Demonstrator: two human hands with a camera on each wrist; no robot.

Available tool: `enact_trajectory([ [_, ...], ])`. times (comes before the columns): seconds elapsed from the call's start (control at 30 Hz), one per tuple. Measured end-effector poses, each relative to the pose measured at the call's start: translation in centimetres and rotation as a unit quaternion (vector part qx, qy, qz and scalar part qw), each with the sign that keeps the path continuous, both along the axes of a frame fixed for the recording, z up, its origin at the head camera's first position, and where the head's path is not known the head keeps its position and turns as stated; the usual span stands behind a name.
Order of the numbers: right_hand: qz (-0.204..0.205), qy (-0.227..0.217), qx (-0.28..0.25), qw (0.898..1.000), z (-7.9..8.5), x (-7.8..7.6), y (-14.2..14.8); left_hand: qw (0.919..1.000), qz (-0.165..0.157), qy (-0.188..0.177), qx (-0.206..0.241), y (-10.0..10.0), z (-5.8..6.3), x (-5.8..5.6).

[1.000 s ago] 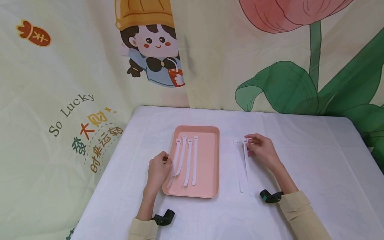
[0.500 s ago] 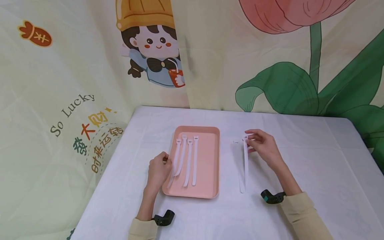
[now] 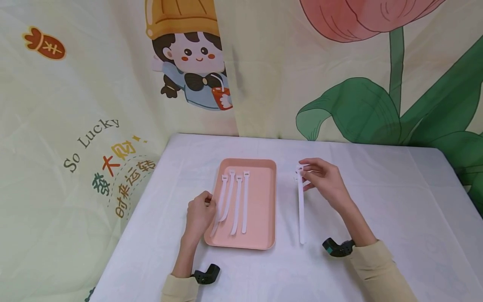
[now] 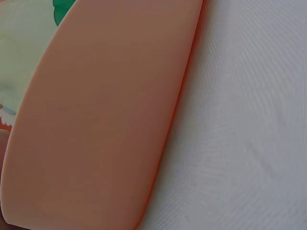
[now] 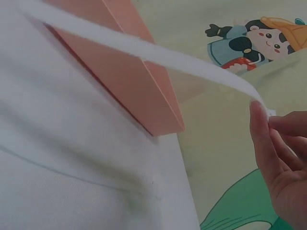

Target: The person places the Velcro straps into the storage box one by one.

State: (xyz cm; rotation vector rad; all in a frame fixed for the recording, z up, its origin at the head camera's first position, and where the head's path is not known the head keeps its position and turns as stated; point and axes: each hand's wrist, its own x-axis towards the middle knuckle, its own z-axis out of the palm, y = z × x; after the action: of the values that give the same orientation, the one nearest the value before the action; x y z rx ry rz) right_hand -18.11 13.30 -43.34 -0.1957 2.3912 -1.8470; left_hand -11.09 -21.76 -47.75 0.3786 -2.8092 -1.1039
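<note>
My left hand grips the left side of a pink tray, fingers curled at the rim. The left wrist view is filled by the tray's outer wall. Several white cable straps with slotted heads lie lengthwise in the tray's left half. Right of the tray, my right hand pinches another white cable strap near its head, between thumb and fingertips. In the right wrist view this held strap stretches across in front of the tray. One more strap lies on the table, mostly hidden behind the held one.
A white cloth covers the table. Behind it hangs a printed backdrop with a cartoon figure and a tulip. A black camera sits on each wrist, the left camera close to the tray's near-left corner.
My right hand has lifted one cable strap by its head and moved it left, over the strap lying beside it. The left hand and the tray have stayed in place.
</note>
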Motion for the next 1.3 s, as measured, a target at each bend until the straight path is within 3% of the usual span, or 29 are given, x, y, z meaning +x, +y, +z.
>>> enact_trajectory([
  [0.57,0.038,0.008,-0.058,0.998,1.2,-0.3,-5.0,1.0000,0.008,0.002,0.000,-0.1,-0.1,0.2],
  [1.03,0.085,-0.037,-0.081,0.992,-0.2,-1.5,-8.6,0.9999,0.002,0.012,0.001,-0.1,-0.2,0.0],
  [1.3,0.087,-0.059,-0.056,0.993,-1.1,-2.2,-10.0,1.0000,0.001,0.007,0.002,-0.1,-0.1,0.1],
])
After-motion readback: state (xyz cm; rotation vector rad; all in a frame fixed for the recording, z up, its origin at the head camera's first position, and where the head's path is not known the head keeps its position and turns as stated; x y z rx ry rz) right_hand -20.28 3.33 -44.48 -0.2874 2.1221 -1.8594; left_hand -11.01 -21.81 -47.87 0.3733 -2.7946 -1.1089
